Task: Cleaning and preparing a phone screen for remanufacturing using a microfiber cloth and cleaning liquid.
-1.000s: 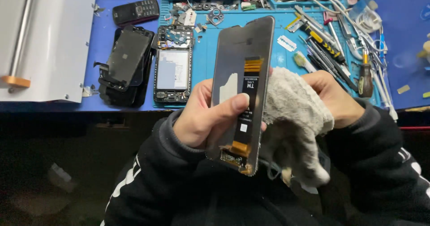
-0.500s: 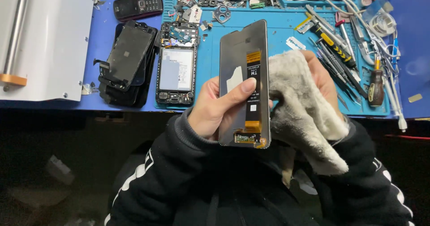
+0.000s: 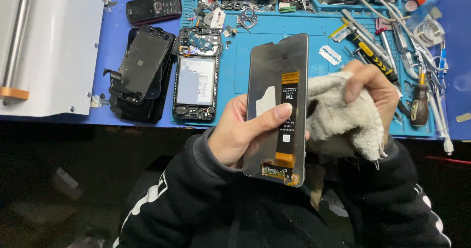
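While my left hand (image 3: 240,132) gripped the phone screen (image 3: 277,105) back-up, my right hand (image 3: 370,88) clutched the cloth (image 3: 341,115) beside it, wiping seemingly unfinished.

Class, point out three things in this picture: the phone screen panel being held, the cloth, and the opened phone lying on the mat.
screen panel (image 3: 270,81), head view, upper back.
cloth (image 3: 338,115), head view, middle fold.
opened phone (image 3: 195,81), head view, battery.
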